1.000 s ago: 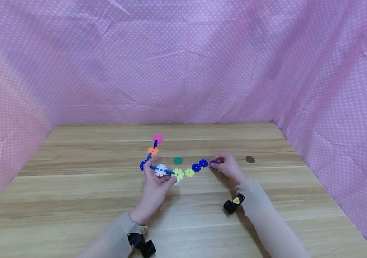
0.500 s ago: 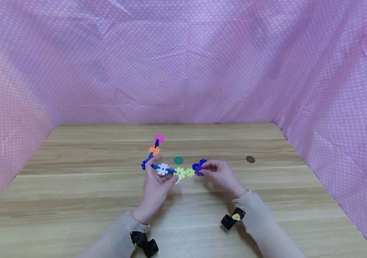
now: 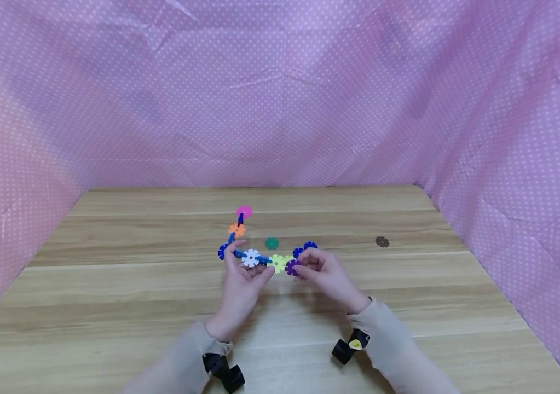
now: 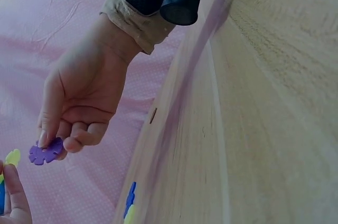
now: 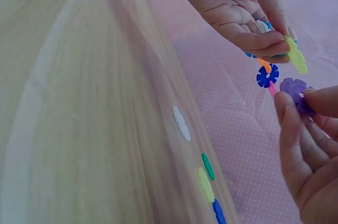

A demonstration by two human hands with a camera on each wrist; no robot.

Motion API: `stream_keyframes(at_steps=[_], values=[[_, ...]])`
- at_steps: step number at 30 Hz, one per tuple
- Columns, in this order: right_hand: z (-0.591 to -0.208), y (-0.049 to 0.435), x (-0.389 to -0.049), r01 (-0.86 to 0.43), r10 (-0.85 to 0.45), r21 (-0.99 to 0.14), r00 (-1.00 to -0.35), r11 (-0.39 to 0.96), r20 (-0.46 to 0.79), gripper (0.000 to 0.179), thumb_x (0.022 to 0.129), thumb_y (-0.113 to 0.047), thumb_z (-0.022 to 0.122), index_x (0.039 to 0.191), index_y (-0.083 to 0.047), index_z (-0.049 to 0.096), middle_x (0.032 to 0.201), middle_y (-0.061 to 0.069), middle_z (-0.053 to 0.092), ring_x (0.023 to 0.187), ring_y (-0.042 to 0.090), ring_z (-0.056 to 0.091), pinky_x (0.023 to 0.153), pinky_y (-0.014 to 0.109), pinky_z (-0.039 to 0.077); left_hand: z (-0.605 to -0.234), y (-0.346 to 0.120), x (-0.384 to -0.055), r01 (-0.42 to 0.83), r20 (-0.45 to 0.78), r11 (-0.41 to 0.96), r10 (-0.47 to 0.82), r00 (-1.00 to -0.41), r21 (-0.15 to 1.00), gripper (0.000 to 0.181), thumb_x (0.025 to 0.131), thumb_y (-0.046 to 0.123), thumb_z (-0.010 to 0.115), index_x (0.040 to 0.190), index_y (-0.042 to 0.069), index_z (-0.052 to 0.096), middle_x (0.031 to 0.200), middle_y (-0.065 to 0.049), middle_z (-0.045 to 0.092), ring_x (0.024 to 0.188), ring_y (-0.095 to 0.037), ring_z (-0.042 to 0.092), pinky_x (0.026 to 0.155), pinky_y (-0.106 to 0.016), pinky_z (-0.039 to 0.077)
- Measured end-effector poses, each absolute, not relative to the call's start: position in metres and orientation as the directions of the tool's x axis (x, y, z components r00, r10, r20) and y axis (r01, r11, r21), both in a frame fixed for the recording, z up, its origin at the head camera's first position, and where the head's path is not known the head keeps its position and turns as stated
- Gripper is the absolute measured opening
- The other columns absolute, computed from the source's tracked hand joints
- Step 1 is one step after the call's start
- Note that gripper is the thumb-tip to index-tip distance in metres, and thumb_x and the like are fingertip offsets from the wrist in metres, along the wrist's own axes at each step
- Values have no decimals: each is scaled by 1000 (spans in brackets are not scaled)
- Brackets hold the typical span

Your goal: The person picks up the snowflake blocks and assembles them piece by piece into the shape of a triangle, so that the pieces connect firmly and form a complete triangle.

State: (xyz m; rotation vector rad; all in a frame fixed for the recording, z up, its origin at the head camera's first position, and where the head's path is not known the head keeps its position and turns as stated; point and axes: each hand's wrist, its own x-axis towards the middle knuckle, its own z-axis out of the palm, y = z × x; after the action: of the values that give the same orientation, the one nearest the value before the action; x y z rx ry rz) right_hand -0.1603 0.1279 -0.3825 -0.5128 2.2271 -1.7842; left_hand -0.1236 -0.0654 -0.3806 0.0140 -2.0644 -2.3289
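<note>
From the left of my feed, I have the chain of notched discs (image 3: 250, 258), bending away to a pink disc (image 3: 244, 211) at its far end; over the last second it shows only a slight drift to the right. The left hand (image 3: 240, 287) holds it above the table (image 3: 112, 306), with the grip closed, thumb against fingers, on the yellow-green disc (image 3: 276, 264) at its near end. Beyond that disc, a green disc (image 3: 272, 243) lies loose on the table, as before.

Next across comes the real change: the purple disc (image 3: 292, 267) has travelled leftward, from beyond the loose blue discs (image 3: 311, 245) to just beside the yellow-green one. My right wrist view shows a gap between the two, so I judge them near enough to be lined up but not yet joined. The right hand (image 3: 326, 273) carries the purple disc, its grip closed to a thumb-and-forefinger pinch. Farthest right, a brown disc (image 3: 382, 241) lies on its own, well apart from both hands.

I can make out no container in any view. The table itself bears the loose pieces, among them a white piece (image 5: 181, 123) and a loose lime disc (image 5: 206, 184) touching or nearly touching a blue one
</note>
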Motion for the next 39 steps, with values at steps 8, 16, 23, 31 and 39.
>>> stream_keyframes(at_steps=[8, 16, 23, 31, 39], values=[[-384, 126, -156, -212, -358, -954, -925, 213, 125, 14, 88, -5, 65, 99, 5, 67, 94, 20, 68, 76, 10, 67, 72, 25, 58, -382, -63, -125, 27, 23, -107, -43, -999, 994, 75, 85, -6, 64, 137, 16, 15, 102, -19, 61, 85, -12, 65, 78, -21, 55], [-387, 125, -153, -353, -292, -903, -915, 244, 279, 12, 83, -3, 70, 93, 2, 72, 91, 17, 71, 80, 5, 65, 74, 23, 57, -384, -61, -124, 33, 27, -131, -49, -998, 991, 78, 85, -5, 64, 139, 17, 13, 100, -15, 60, 85, -12, 65, 79, -21, 56], [-389, 122, -150, -424, -226, -867, -901, 263, 371, 12, 80, -1, 72, 92, 1, 73, 89, 15, 72, 77, 7, 67, 70, 24, 58, -384, -59, -124, 41, 37, -155, -29, -999, 987, 78, 85, -6, 64, 138, 22, 14, 97, -12, 60, 85, -13, 65, 78, -22, 56], [-390, 120, -146, -566, -192, -765, -825, 308, 532, 9, 75, 7, 74, 81, 1, 73, 78, 13, 72, 68, 9, 66, 63, 24, 58, -381, -55, -125, 25, 23, -126, -21, -1000, 992, 71, 84, -12, 60, 134, 15, 16, 101, -16, 60, 87, -13, 65, 81, -23, 56], [-392, 121, -147, -655, -254, -696, -756, 295, 604, 9, 73, 8, 75, 79, 2, 73, 73, 15, 69, 65, 14, 65, 61, 23, 57, -384, -55, -125, 13, 11, -118, -16, -1000, 993, 69, 83, -16, 58, 130, 13, 18, 101, -14, 58, 85, -13, 65, 79, -22, 56]])
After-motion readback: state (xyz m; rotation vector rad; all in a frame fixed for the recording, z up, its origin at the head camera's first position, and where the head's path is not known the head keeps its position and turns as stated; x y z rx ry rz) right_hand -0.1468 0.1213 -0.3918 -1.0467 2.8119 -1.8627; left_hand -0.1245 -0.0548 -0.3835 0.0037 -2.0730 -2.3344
